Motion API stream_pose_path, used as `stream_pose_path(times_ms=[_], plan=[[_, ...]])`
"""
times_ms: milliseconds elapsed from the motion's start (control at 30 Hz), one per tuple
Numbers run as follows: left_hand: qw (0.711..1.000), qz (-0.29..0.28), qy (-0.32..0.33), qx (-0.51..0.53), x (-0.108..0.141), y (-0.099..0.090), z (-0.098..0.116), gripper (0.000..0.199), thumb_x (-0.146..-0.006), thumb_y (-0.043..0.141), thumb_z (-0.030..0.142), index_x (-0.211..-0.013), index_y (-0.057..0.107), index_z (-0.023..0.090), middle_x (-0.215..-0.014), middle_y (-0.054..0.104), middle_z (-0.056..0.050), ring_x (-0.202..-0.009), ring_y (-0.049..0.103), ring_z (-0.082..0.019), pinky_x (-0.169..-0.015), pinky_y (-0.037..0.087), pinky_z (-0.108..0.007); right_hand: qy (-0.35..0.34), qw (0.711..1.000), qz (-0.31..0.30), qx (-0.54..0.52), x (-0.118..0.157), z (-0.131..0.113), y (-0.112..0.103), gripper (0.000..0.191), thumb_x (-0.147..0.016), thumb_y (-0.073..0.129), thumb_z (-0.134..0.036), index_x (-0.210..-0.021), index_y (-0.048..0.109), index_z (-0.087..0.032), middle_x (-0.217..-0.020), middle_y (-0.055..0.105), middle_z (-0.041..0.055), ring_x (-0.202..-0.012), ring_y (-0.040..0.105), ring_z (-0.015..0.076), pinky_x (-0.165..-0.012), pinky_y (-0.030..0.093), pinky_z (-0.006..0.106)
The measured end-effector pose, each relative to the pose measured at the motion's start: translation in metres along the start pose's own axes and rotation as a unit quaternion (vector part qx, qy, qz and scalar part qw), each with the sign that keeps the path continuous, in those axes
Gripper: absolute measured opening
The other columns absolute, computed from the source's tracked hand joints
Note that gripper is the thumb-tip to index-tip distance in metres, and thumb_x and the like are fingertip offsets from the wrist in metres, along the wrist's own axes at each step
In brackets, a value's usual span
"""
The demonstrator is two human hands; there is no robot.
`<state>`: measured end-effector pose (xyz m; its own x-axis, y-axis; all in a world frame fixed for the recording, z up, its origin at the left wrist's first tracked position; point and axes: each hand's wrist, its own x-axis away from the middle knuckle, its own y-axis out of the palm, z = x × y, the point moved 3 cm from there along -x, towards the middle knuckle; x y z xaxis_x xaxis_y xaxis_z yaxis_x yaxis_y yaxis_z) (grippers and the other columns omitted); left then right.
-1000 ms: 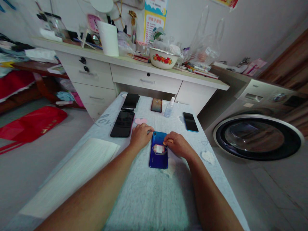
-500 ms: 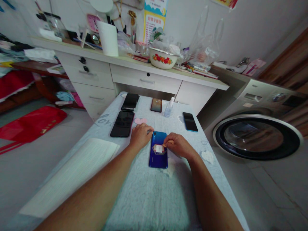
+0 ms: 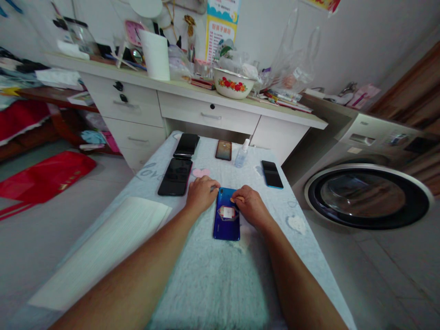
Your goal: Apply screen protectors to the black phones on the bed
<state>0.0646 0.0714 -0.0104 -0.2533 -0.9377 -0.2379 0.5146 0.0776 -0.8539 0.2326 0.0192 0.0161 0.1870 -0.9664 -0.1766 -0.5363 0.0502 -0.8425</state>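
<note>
A blue smartphone (image 3: 226,227) lies back side up on the cloth-covered table, its camera at the upper left corner. A small white square sticker (image 3: 228,212) with a dark outlined figure around it sits on its back. My left hand (image 3: 202,192) has bent fingers at the phone's upper left edge, gripping that corner; a small dark spot shows by the fingertips. Over the phone's upper right side, my right hand (image 3: 250,204) is closed, its fingertips on the back above the sticker. Something small and orange-tan shows at these fingertips; I cannot make out what.
Dark-screened phones (image 3: 175,176) lie at the left, another phone (image 3: 272,174) at the right. A brown-backed phone (image 3: 223,150) and a clear spray bottle (image 3: 242,154) stand farther back. A white paper sheet (image 3: 113,245) covers the left side. A washing machine (image 3: 364,151) is at right.
My right hand has moved slightly up along the phone's back, away from the sticker, which shows more fully now. My left hand and the phone have stayed in place.
</note>
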Motion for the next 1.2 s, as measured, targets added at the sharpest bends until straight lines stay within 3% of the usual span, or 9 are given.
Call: stream_pose_path(times_ms=[233,500,667,833,1200], plan=[[1.0,0.006,0.006,0.002,0.0,0.0,0.0,0.02,-0.082,0.054,0.028,-0.09,0.072,0.029,-0.097,0.063,-0.004,-0.099,0.055,-0.022,-0.084,0.04,-0.035,-0.045,0.997,-0.038,-0.058,0.006,0.0,-0.003,0.015,-0.079,0.059,-0.008,-0.079,0.07,-0.018,-0.08,0.059,0.0008,-0.076,0.055,0.0115,-0.07,0.039,0.022],[1.0,-0.002,-0.003,0.006,0.001,-0.001,0.0,0.02,-0.082,0.054,0.028,-0.091,0.072,0.029,-0.098,0.063,-0.003,-0.1,0.055,-0.022,-0.086,0.039,-0.034,-0.042,0.982,-0.107,-0.147,0.008,0.006,-0.003,0.02,-0.074,0.058,-0.004,-0.075,0.07,-0.019,-0.082,0.062,-0.0011,-0.076,0.058,0.0111,-0.071,0.043,0.022],[1.0,0.008,0.005,0.007,0.0,0.0,-0.001,0.02,-0.082,0.053,0.027,-0.091,0.072,0.028,-0.098,0.063,-0.004,-0.099,0.055,-0.022,-0.085,0.039,-0.034,-0.032,0.98,-0.115,-0.16,0.009,0.01,-0.003,0.016,-0.074,0.059,-0.007,-0.074,0.069,-0.019,-0.081,0.062,-0.0012,-0.076,0.059,0.0115,-0.074,0.044,0.022],[1.0,0.004,0.005,0.009,0.0,0.0,-0.001,0.02,-0.082,0.053,0.027,-0.09,0.072,0.029,-0.097,0.063,-0.003,-0.098,0.055,-0.022,-0.084,0.04,-0.035,-0.026,0.984,-0.088,-0.156,0.008,0.013,-0.003,0.013,-0.076,0.061,-0.009,-0.077,0.069,-0.019,-0.082,0.06,-0.0006,-0.075,0.058,0.0113,-0.071,0.043,0.023],[1.0,0.008,0.004,0.005,0.0,0.0,-0.001,0.02,-0.082,0.053,0.028,-0.09,0.071,0.03,-0.097,0.063,-0.003,-0.099,0.055,-0.023,-0.082,0.039,-0.035,0.017,0.998,0.038,-0.051,-0.001,0.015,0.001,0.01,-0.08,0.062,-0.012,-0.08,0.07,-0.018,-0.083,0.062,0.0028,-0.079,0.057,0.014,-0.074,0.042,0.025]])
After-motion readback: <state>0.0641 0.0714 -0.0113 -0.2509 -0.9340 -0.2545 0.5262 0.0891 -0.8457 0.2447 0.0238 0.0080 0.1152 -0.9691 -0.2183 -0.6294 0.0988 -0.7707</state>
